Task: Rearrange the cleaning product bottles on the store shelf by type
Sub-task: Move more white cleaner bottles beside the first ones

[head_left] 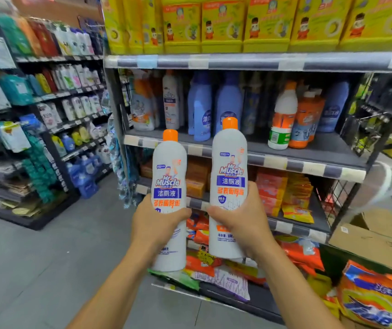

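Nearest, in the left hand (157,224): left bottle (169,176), white with an orange cap, upright, fingers and thumb curled round its lower half, base exposed below the grip. In the right hand (242,222): right bottle (230,167) of the same type, upright, clasped the same way round the lower half, held slightly higher. Between the two grips: a narrow gap, bottles apart. Left of the left grip: open grey floor (35,257) along the aisle. Directly below both grips: bottom shelf lip, with flat packets (228,281) overhanging it. Right of and below the right grip: large orange-and-blue bags (377,300) and a cardboard box (375,243). Behind the grips: orange and yellow packs (294,193) on a lower shelf, its front edge at about knuckle level. Above the grips, behind both caps: middle shelf (320,148), front edge lined with price strips. On it, straight beyond the caps: blue bottles (228,100), set back from the edge. Up and left of the left grip: a matching white bottle (171,100) beside a spray bottle (142,108). Up and right of the right grip: a green-label bottle (282,115) against an orange bottle (305,119), both near the edge. Bare board along the front, right of the right cap. Topmost, far above the grips: a row of yellow boxes (223,24). Far left: a second rack (54,96) of blurred goods.
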The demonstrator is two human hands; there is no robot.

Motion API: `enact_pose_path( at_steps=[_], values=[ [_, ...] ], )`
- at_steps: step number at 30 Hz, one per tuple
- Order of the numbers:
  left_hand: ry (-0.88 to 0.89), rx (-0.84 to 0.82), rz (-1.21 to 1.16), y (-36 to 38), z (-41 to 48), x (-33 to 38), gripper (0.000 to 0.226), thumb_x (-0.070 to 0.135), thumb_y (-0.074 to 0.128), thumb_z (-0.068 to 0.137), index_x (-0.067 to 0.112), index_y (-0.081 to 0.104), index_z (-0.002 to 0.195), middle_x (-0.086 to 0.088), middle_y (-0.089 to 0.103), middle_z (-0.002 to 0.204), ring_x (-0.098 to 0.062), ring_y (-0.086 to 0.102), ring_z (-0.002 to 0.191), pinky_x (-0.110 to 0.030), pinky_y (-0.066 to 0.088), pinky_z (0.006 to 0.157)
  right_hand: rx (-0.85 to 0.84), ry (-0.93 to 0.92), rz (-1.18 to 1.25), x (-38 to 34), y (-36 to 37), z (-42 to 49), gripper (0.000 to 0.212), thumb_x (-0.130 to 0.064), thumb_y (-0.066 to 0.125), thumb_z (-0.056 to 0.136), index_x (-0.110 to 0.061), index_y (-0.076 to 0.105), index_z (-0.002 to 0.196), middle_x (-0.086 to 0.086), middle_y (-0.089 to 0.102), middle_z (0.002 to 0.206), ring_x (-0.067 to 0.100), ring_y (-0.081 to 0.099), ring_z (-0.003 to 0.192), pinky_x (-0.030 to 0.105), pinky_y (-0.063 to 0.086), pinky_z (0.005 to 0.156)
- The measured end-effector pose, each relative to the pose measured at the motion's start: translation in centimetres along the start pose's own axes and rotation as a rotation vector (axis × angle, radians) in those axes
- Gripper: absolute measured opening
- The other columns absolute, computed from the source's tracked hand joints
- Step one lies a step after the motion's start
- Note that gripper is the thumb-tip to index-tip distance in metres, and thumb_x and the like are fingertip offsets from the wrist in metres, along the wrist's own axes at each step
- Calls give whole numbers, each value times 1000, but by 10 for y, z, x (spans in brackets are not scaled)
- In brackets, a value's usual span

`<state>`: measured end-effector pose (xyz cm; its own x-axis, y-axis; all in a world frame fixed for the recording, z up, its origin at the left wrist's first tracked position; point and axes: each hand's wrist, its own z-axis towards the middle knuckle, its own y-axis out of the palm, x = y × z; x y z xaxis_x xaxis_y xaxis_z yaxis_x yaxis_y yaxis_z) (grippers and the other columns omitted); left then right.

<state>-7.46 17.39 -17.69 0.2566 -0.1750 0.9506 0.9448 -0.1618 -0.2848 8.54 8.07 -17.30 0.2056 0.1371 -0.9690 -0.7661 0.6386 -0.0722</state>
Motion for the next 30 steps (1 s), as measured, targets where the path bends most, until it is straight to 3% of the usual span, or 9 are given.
enact_pose_path(
  at_steps=[4,6,12,19,22,25,30],
  values=[
    [-6,30,12,-16,30,-11,36,25,87,55,28,62,81,26,68,68,6,64,59,-17,44,49,-61,11,54,5,20,20,61,-22,89,56,-42,49,97,-11,70,89,6,69,75,18,53,54],
    [9,57,21,-20,48,-14,41,25,85,54,27,57,83,15,69,69,3,64,59,-17,42,48,-129,6,85,8,30,35,53,-21,86,59,-49,54,90,-13,71,88,7,70,75,16,53,54],
    [-33,65,23,-25,113,-21,46,23,86,58,23,56,92,2,69,82,-18,68,73,-32,53,60,-249,53,112,21,58,97,49,-15,82,69,-25,53,107,-6,72,91,11,70,80,20,54,60],
    [-56,99,58,-27,184,-28,43,30,85,62,24,57,94,1,69,83,-18,68,72,-30,50,58,-425,122,237,36,86,177,41,1,72,79,-18,56,112,6,73,101,24,70,92,36,58,73],
    [-64,116,49,-28,203,-30,46,29,83,64,22,53,98,-2,67,86,-21,67,74,-31,51,58,-447,146,240,36,97,202,41,4,70,80,-14,56,114,11,72,105,26,70,94,44,58,79],
    [-80,134,21,-27,221,-29,48,25,83,62,26,47,95,-2,65,86,-21,66,74,-31,50,57,-444,167,256,34,110,226,41,4,69,81,-10,55,115,10,72,104,25,70,92,40,59,74],
    [-51,136,28,-26,253,-25,54,24,84,56,27,46,94,1,65,83,-14,65,70,-25,46,50,-397,94,180,31,137,276,34,-1,71,81,-11,59,112,9,72,106,24,69,95,40,58,81]
  ],
)
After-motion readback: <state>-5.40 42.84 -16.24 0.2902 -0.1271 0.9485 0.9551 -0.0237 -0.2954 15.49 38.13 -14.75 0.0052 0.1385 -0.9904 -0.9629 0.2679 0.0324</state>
